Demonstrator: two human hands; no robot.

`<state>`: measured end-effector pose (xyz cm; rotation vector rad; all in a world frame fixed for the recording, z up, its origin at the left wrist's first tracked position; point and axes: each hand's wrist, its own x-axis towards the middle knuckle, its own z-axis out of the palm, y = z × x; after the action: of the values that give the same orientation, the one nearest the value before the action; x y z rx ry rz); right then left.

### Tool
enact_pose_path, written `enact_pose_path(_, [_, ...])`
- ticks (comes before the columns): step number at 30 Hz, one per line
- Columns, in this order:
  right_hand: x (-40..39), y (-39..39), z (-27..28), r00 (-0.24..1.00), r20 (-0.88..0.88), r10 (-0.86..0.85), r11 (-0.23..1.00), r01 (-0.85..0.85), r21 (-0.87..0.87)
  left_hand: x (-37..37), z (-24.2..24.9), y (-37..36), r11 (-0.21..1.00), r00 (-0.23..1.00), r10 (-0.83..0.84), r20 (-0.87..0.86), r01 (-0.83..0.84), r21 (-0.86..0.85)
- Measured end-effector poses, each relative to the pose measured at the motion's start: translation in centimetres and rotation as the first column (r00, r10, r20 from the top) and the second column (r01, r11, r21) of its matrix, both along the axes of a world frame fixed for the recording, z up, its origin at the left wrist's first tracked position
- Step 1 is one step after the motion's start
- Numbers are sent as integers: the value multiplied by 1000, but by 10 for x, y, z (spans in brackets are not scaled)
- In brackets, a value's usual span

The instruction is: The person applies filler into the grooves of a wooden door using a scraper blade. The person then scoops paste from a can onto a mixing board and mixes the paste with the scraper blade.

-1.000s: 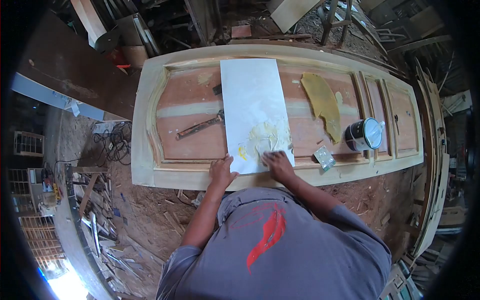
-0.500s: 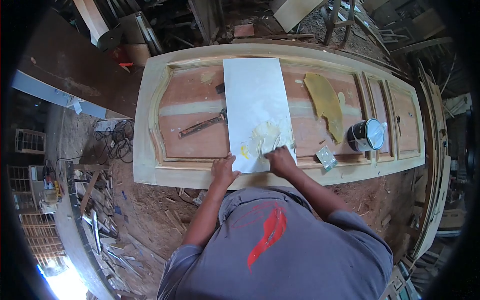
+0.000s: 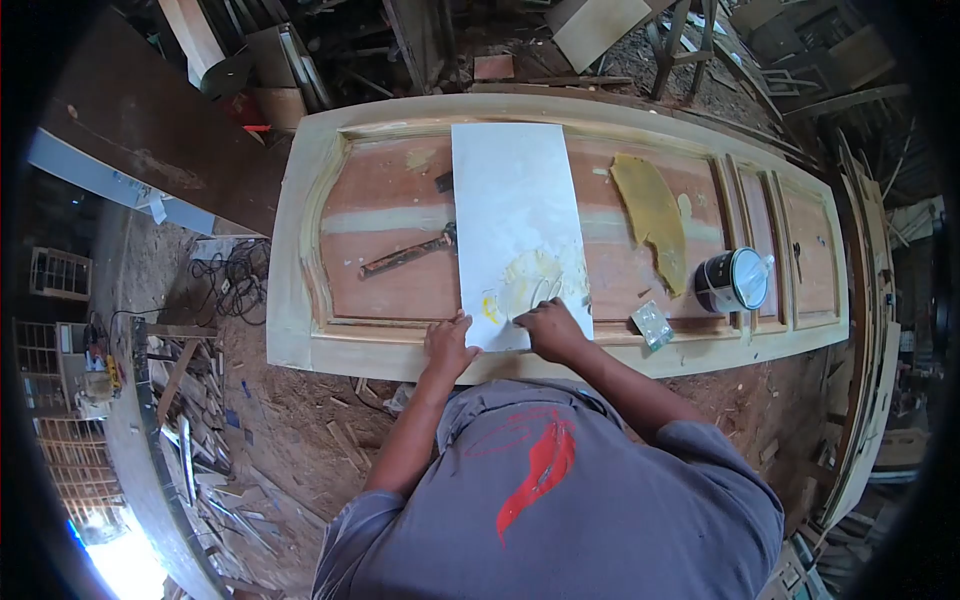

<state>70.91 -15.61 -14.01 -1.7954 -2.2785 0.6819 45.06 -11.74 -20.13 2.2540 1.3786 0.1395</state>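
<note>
A white board (image 3: 510, 190) lies across a panelled wooden door (image 3: 290, 240). My left hand (image 3: 448, 342) grips the board's near left corner. My right hand (image 3: 552, 330) is closed over its near end, just below a smeared patch of cream paste (image 3: 532, 280). What sits in its fingers is hidden. A small yellow blob (image 3: 490, 307) shows beside the paste. Left of the board rests a dark-stained hammer-like tool (image 3: 408, 254), its head partly covered by the board.
To the right on the door are a yellowish irregular sheet (image 3: 652, 215), a small clear packet (image 3: 652, 326) and a dark paint can (image 3: 732, 280) with plastic on its lid. Tangled cable (image 3: 228, 280) and wood scraps (image 3: 215, 500) lie on the floor at left.
My right hand has moved a little left and nearer to me across the board's paste. My left hand stays at the corner. The whole view has shifted slightly.
</note>
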Motion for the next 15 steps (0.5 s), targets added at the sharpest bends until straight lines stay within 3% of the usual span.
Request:
enact_pose_path(2, [8, 19, 20, 995, 100, -26, 993, 37, -112, -1, -2, -2, 1000, 1000, 8, -11, -8, 0])
enact_pose_path(5, [9, 24, -12, 979, -126, -162, 938, 192, 287, -4, -9, -1, 1000, 1000, -4, 13, 4, 2])
enact_pose_path(8, [-7, -19, -51, 997, -70, -15, 957, 35, 288, -4, -6, 1, 1000, 1000, -17, 15, 17, 2])
enact_pose_path(11, [-11, -41, -29, 981, -157, 115, 979, -85, 183, -6, -18, -3, 1000, 998, 2, 64, -3, 28])
enact_pose_path(14, [0, 5, 17, 1000, 8, 28, 996, -27, -80, -1, -5, -2, 1000, 1000, 4, 4, -4, -5])
enact_pose_path(15, [6, 18, 6, 998, -9, -56, 990, 56, 129, 1, 0, -1, 1000, 1000, 5, -1, -5, -11])
